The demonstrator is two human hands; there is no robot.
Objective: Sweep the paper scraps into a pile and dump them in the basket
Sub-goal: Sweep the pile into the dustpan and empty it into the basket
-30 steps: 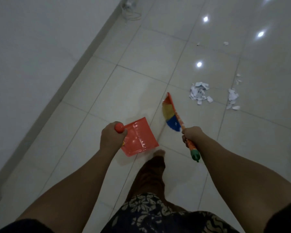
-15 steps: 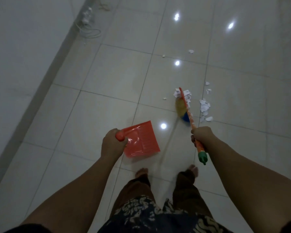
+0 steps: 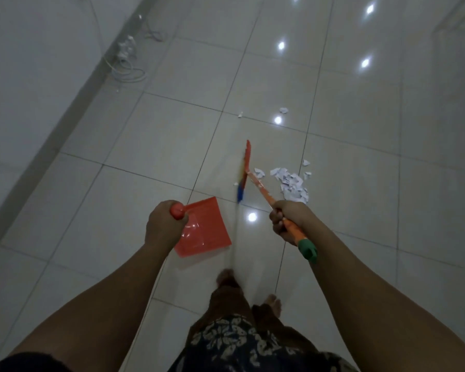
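Most scraps [image 3: 293, 183] lie heaped on the floor [image 3: 145, 135], just right of the broom [image 3: 243, 173]; two strays [image 3: 283, 110] sit farther off, and no basket shows. Paper this light should skid and flutter (soft strokes suit it), so it wants sweeping, not grasping. The right hand [image 3: 289, 222] clenches the broom handle and the left hand [image 3: 163, 226] grips the dustpan [image 3: 204, 229]. Half a second ago two clumps lay apart; now they are merged.

I see glossy smooth floor tiles [image 3: 145, 146], shiny red plastic dustpan [image 3: 207, 232], matt white paper scraps [image 3: 293, 183], broom [image 3: 261, 187] with slick plastic-looking handle, patterned cloth garment [image 3: 239, 342]
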